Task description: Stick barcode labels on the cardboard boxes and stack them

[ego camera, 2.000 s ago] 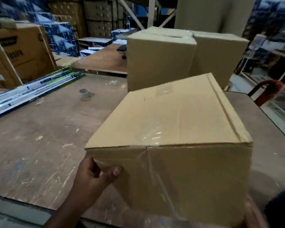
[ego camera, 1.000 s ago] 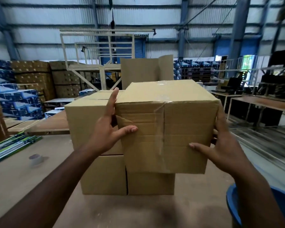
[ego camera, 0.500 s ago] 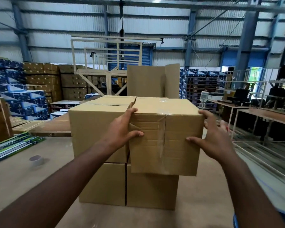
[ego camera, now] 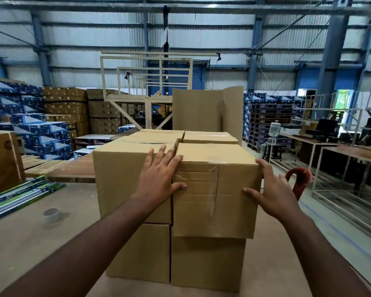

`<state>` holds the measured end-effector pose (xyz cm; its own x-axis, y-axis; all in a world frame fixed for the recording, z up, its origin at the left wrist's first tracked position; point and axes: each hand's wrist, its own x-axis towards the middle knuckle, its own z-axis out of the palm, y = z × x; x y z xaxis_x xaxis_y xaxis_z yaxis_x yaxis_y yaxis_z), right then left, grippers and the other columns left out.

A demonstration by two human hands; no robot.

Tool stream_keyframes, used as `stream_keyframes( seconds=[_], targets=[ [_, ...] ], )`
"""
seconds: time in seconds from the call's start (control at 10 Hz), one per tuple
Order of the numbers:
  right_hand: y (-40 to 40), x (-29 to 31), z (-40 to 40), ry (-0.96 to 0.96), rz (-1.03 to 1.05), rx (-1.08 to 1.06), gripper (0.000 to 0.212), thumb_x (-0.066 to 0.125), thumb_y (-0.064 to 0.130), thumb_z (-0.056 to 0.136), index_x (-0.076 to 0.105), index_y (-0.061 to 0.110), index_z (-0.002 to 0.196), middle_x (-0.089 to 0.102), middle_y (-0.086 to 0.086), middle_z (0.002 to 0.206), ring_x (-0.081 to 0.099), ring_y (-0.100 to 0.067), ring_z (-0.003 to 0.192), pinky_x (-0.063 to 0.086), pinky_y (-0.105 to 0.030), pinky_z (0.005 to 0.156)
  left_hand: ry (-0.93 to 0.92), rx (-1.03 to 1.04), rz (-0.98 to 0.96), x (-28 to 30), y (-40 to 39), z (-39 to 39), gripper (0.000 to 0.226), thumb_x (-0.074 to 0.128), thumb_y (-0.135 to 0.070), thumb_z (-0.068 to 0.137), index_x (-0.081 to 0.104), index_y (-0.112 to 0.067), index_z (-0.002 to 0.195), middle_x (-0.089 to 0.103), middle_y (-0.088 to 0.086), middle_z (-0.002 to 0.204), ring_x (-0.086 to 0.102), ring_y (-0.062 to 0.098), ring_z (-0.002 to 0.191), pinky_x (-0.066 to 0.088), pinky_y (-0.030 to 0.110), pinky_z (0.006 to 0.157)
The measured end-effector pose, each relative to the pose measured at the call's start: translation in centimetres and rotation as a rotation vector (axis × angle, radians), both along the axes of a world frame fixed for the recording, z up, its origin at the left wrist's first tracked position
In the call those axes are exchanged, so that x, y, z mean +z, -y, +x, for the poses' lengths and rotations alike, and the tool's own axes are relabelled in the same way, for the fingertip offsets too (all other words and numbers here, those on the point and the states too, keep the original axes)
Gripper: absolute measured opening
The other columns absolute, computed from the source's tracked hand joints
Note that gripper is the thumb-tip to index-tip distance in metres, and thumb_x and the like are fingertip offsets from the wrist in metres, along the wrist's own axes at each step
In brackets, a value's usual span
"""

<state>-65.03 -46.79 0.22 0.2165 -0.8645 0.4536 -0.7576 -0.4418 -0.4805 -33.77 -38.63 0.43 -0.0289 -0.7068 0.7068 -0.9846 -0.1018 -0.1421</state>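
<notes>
Both hands lie flat with fingers straight on the top right cardboard box: left hand across its left edge, right hand against its right corner. The box sits atop the stack on the surface.

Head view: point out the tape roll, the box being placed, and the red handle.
tape roll (ego camera: 51,213), head view, its top rim.
box being placed (ego camera: 234,202), head view, front face.
red handle (ego camera: 299,175), head view, curved top.

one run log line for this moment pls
step: stacking | left hand: flat on taped box near-left corner | right hand: on its right edge | box: on upper layer, overhangs lower box | label: none seen
</notes>
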Motion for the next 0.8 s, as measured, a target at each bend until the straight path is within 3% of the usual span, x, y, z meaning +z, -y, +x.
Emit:
stream_keyframes(
  seconds=[0.4,0.5,0.6,0.7,0.8],
  targets=[
    [2.8,-0.6,2.1,-0.048,-0.071,-0.011,0.094,0.076,0.051,0.089,0.014,0.037,0.158,0.058,-0.013,0.148,0.054,-0.039,0.134,0.04,-0.06,0.116,0.003,0.064,0.052,0.2,3.2,1.2,0.088,0.063,-0.064,0.089,0.026,-0.026,0.159,0.023,0.006,0.168,0.014,0.027,0.158,0.002,0.047,0.129],
    [3.1,-1.6,2.1,-0.003,-0.072,0.005,0.099,0.076,0.054,0.087,0.007,0.045,0.157,0.058,-0.012,0.147,0.058,-0.04,0.128,0.052,-0.062,0.1,0.011,0.045,0.029,-0.4,3.2,1.2,0.087,0.064,-0.063,0.088,0.029,-0.025,0.158,0.025,0.007,0.167,0.015,0.028,0.157,0.003,0.049,0.129],
    [2.9,-1.9,2.1,-0.031,-0.08,0.003,0.105,0.075,0.053,0.089,-0.002,0.042,0.16,0.053,-0.013,0.153,0.058,-0.039,0.131,0.05,-0.063,0.104,-0.003,0.026,0.031,-0.4,2.9,1.2,0.087,0.065,-0.063,0.088,0.029,-0.025,0.158,0.024,0.007,0.168,0.014,0.028,0.158,0.002,0.049,0.129],
    [2.1,-2.7,2.2,-0.051,-0.178,-0.017,0.116,0.076,0.048,0.089,-0.013,0.038,0.163,0.011,-0.006,0.175,0.025,-0.035,0.157,0.032,-0.063,0.121,-0.028,-0.039,0.056,-0.7,2.0,1.5,0.086,0.061,-0.057,0.093,0.021,-0.024,0.161,0.012,0.006,0.172,0.001,0.025,0.16,-0.002,0.049,0.129],
    [0.6,-3.2,4.0,0.006,-0.378,0.018,0.097,0.071,0.039,0.095,0.005,0.03,0.165,0.003,-0.002,0.176,0.003,-0.029,0.162,0.015,-0.053,0.129,-0.123,-0.122,0.078,-0.8,0.3,1.5,0.079,0.06,-0.044,0.096,0.022,-0.021,0.161,0.009,0.006,0.172,-0.003,0.022,0.16,-0.005,0.046,0.129]
  ],
)
